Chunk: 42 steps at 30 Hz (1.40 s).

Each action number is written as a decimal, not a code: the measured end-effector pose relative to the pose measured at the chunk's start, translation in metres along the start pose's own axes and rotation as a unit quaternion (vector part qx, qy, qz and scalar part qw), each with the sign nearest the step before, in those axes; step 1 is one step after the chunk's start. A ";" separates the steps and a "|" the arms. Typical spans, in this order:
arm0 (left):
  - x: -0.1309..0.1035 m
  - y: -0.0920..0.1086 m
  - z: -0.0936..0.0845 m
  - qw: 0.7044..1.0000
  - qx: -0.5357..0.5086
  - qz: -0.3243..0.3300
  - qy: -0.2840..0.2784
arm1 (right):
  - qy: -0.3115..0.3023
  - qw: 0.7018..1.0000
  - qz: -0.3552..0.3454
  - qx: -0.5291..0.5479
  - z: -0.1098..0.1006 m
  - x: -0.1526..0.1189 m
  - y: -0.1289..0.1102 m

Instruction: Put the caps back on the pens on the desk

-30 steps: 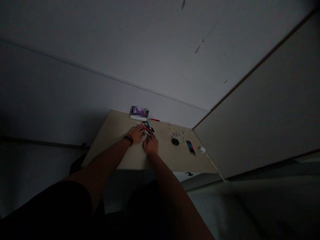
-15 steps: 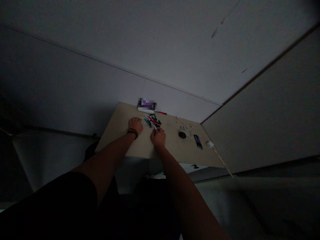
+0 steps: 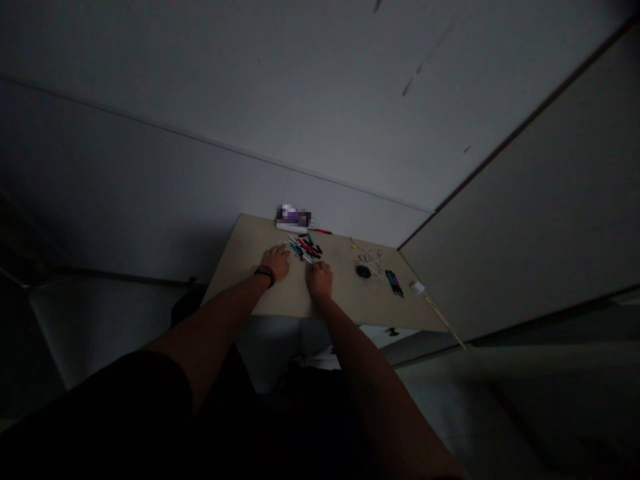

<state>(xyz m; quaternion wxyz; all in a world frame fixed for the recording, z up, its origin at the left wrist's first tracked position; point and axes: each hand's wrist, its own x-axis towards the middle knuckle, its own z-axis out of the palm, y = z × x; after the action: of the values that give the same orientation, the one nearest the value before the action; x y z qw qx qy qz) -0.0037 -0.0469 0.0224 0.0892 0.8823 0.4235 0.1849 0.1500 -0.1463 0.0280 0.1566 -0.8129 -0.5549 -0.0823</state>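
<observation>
R hand (image 3: 320,279) curled by white pen (image 3: 308,259), can't tell if gripping, L hand (image 3: 276,262) loose, fingers out, just left of pen pile (image 3: 304,246) on far side of table (image 3: 350,293), left of ctr, so best handle 1 at a time, w/o rolling others.

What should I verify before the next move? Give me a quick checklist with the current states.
1. Both hands visible: ok; left hand and right hand are at the table.
2. Loose pens within reach: ok, judging by how they lie just beyond the hands.
3. Loose pens lined up: not ok; they lie in a jumbled heap.
4. Right hand's grip: cannot tell; its fingertips are too dark.
5. Row of pens side by side: ok.
6. White cable tidy: not ok; loosely looped.
</observation>
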 end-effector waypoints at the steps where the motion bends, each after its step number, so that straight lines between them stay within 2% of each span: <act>1: 0.000 0.000 0.000 1.000 0.000 -0.001 0.003 | 0.004 1.000 0.000 0.003 0.000 0.000 0.001; 10: 0.008 -0.002 0.005 1.000 0.001 -0.025 0.015 | 0.039 0.998 0.006 0.045 0.003 0.006 0.010; 25: 0.007 -0.002 0.001 0.999 0.033 -0.006 0.018 | 0.050 0.989 -0.007 0.141 0.004 -0.009 0.009; 30: 0.013 -0.002 -0.001 0.999 0.042 0.023 0.014 | 0.065 0.982 -0.007 0.176 0.003 -0.012 0.009; 35: 0.029 -0.006 -0.001 0.997 0.053 0.061 -0.003 | 0.090 0.972 0.013 0.216 0.006 -0.009 0.014; 42: 0.043 -0.008 0.004 0.995 0.073 0.072 -0.017 | 0.165 0.936 0.067 0.304 0.016 0.006 0.021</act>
<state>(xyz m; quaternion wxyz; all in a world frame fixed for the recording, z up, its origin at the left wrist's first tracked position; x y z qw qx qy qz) 0.0168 -0.0084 0.0272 0.0185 0.9176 0.3700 0.1444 0.1715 -0.1428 0.0118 0.4910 -0.7364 -0.4643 -0.0321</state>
